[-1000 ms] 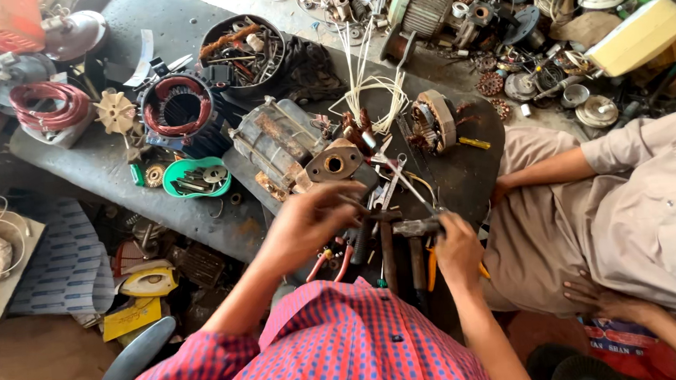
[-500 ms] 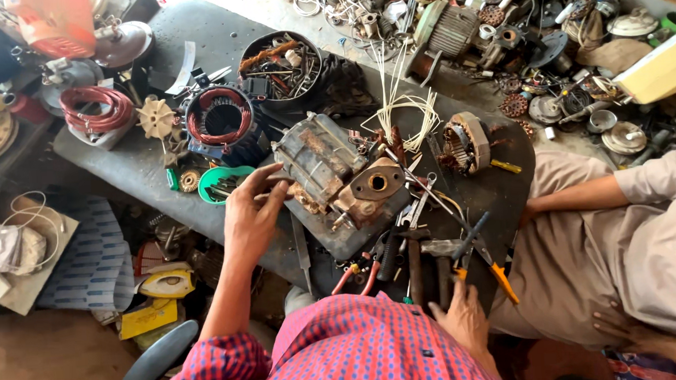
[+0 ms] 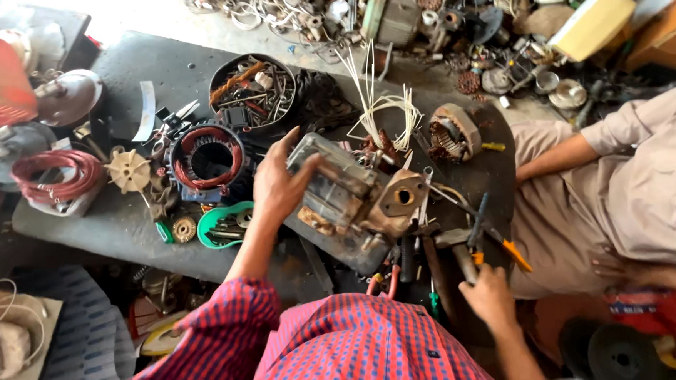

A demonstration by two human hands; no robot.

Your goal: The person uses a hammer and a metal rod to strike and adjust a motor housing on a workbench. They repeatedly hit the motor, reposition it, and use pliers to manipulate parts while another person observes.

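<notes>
Left hand [image 3: 278,187] is clamped on the greasy motor housing [image 3: 354,201], fingers spread over its near left end, mid-bench on the dark worktop [image 3: 85,226]. Right hand [image 3: 488,298] is curled around a hammer handle [image 3: 465,262] by the orange-handled pliers [image 3: 503,243]. A copper-wound stator [image 3: 207,160] sits just left.

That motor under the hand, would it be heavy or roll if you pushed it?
The motor is probably heavy: it looks like a solid, grimy metal block. It likely won't roll, since its body looks boxy and lies flat on the table. The left hand grips one end, maybe to steady it.
</notes>
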